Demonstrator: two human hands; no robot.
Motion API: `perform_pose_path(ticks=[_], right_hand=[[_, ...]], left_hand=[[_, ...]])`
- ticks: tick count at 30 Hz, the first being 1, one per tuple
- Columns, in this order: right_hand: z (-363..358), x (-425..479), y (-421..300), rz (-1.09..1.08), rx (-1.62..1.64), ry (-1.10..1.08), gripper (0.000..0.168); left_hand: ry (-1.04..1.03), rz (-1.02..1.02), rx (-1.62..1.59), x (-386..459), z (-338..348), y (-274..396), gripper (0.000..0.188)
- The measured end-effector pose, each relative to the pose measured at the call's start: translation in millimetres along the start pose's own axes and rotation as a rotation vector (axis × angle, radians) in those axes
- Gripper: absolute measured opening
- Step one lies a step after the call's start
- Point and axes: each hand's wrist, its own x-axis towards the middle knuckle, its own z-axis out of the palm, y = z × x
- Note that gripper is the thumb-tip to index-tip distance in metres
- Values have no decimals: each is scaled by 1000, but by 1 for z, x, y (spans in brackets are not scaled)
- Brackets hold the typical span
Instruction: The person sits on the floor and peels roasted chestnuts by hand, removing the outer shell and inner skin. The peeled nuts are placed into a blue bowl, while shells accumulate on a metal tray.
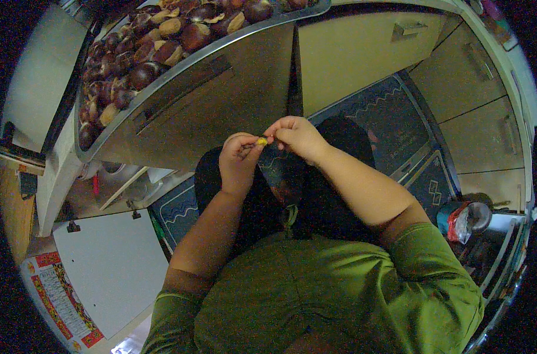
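Over my lap, my left hand [238, 161] pinches a small yellow piece [262, 141] between thumb and fingertips. It looks like a bit of chestnut kernel, though most of it is covered by the fingers. My right hand [297, 138] meets it from the other side, fingers bent and tips right beside the piece. Whether those tips grip anything is too small to tell. Ahead and to the left, a metal tray [193, 58] is heaped with brown chestnuts [147, 75], several showing pale, shell-less patches.
Below the tray are brown cabinet fronts [251, 84] and, to the right, a cream drawer front [357, 48]. A dark patterned mat [379, 106] covers the floor. At lower left hangs a white board [113, 270] with black clips. Packaged goods [458, 225] stand at the right.
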Motion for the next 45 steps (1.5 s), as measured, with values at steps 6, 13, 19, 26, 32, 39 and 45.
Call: perform_pose_path(ticks=[6, 13, 19, 26, 32, 39, 45], right_hand=[[-2, -4, -8, 153, 219, -47, 14], [-3, -28, -46, 287, 540, -163, 8], [-2, -76, -170, 57, 620, -534, 7], [3, -30, -288, -403, 136, -220, 11], [3, 25, -298, -737, -636, -97, 25], [2, 23, -300, -645, -636, -37, 21], [2, 13, -286, -983, -811, -1, 17]], left_hand=[[1, 58, 61, 2, -5, -8, 15], [-84, -58, 40, -7, -17, 25, 13], [-272, 8, -339, 6, -42, 135, 15], [-187, 376, -181, 57, -75, 238, 20], [4, 164, -69, 117, -88, 258, 19], [9, 134, 46, 119, -89, 255, 18], [-34, 221, -7, 102, -77, 257, 18]])
